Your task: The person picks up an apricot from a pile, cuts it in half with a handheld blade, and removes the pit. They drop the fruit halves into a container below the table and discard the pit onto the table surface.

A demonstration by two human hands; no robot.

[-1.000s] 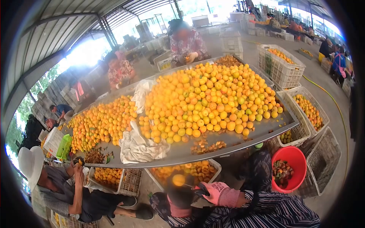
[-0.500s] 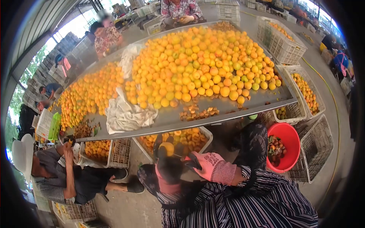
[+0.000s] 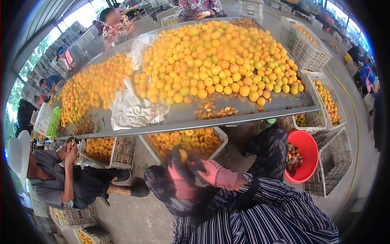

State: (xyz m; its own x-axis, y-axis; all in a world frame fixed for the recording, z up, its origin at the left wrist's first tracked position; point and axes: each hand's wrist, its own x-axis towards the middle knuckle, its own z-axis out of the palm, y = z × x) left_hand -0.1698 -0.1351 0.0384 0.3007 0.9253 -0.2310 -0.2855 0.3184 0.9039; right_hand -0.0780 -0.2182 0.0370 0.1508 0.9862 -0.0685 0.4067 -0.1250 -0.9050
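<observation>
Fruit (image 3: pixel 183 154), round with no long axis we can tell, sits clamped between our gloved left hand (image 3: pixel 177 167) and right hand (image 3: pixel 207 170).

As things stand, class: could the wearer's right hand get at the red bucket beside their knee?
Probably yes. The right hand is gloved and busy at a fruit, but the red bucket sits open-topped close by, with only the knee between.

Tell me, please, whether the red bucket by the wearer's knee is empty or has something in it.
Partly filled: the red bucket holds a low heap of dark, mixed fruit scraps, with much of its inner red wall bare above them.
</observation>
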